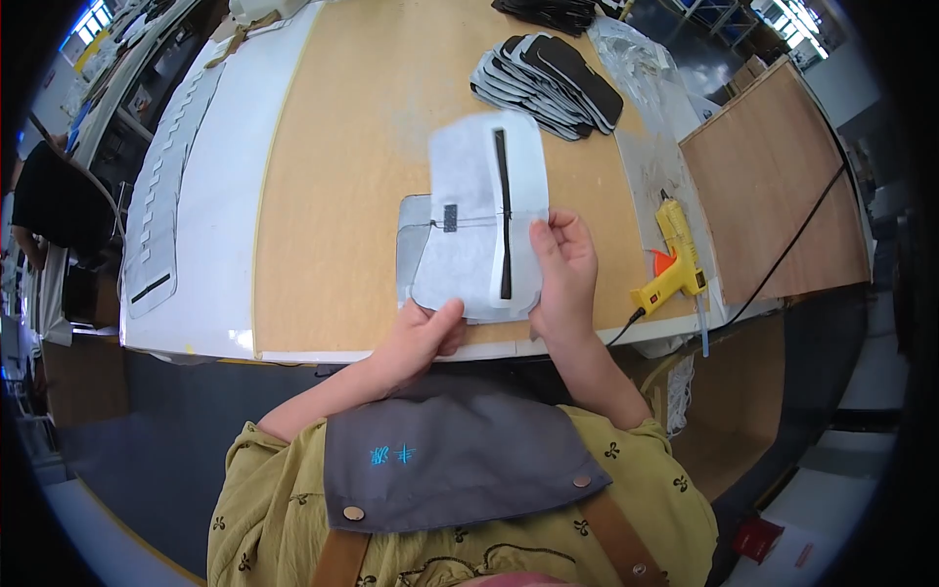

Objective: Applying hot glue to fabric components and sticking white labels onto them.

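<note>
Between my two hands I hold a pale grey fabric panel (469,268) above the table's near edge. A long black slit-like strip (503,249) runs along its right part, and a small dark patch (450,218) sits left of it. My left hand (431,330) pinches the panel's lower edge, thumb on top. At the right edge, my right hand (566,257) grips it between thumb and fingers. Partly hidden beneath is another grey panel (413,242), its left side showing on the tabletop.
A stack of grey and black panels (546,88) lies at the far right, with black pieces (546,13) behind. The yellow glue gun (678,249) and its cord lie at right, near a wooden board (777,191). Overlapping panels (158,220) line the left side. Another person (62,198) stands far left.
</note>
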Demonstrator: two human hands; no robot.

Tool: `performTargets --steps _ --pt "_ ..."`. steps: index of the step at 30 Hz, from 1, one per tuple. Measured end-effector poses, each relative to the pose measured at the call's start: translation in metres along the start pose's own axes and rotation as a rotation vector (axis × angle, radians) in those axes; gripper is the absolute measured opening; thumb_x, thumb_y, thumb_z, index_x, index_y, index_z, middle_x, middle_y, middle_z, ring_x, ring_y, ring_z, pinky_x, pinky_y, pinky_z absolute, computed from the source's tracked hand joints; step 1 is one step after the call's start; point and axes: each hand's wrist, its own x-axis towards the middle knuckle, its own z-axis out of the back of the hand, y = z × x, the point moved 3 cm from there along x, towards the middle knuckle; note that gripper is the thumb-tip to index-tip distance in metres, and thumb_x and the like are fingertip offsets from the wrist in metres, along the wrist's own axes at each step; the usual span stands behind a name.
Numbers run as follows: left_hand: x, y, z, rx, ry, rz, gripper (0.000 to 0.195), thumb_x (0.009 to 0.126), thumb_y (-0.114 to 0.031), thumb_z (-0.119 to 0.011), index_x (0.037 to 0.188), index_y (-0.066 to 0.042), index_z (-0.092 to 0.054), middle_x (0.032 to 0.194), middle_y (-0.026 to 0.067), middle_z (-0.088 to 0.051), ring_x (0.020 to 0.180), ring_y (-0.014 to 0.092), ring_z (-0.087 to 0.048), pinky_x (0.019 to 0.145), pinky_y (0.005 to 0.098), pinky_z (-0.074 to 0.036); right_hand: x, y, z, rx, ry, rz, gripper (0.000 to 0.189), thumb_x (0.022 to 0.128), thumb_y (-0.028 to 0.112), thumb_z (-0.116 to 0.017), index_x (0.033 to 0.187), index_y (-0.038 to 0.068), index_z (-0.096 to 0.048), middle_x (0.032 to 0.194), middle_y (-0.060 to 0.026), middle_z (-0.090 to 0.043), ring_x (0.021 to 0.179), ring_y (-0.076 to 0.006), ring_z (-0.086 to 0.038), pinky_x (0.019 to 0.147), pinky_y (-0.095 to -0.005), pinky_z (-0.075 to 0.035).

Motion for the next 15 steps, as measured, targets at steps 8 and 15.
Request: performTargets --steps 8,15 --pt "-0.029 -0.055 -0.003 0.388 -0.237 -0.147 0.018 0.1 -0.021 -0.058 0.104 -0.004 -0.063 0.082 -0.0043 -0.06 0.069 0.003 -0.05 0.06 0.0214 -0.039 -0.061 -0.023 0.066 -0.1 0.13 -0.259 0.018 0.101 0.018 -0.059 0.101 0.001 -0.059 0.087 -0.0041 -0.064 0.077 -0.0106 -0.062 0.073 -0.0249 -0.051" --pt "-0.049 -0.108 -0.03 0.251 0.041 -0.128 0.036 0.089 -0.013 -0.07 0.121 -0.002 -0.059 0.107 0.005 -0.067 0.098 0.01 -0.062 0.081 0.0272 -0.05 -0.071 -0.045 0.034 0.043 0.44 -0.597 0.057 0.104 0.051 -0.043 0.136 0.005 -0.045 0.131 -0.0065 -0.052 0.118 -0.0175 -0.054 0.1 -0.0349 -0.043"
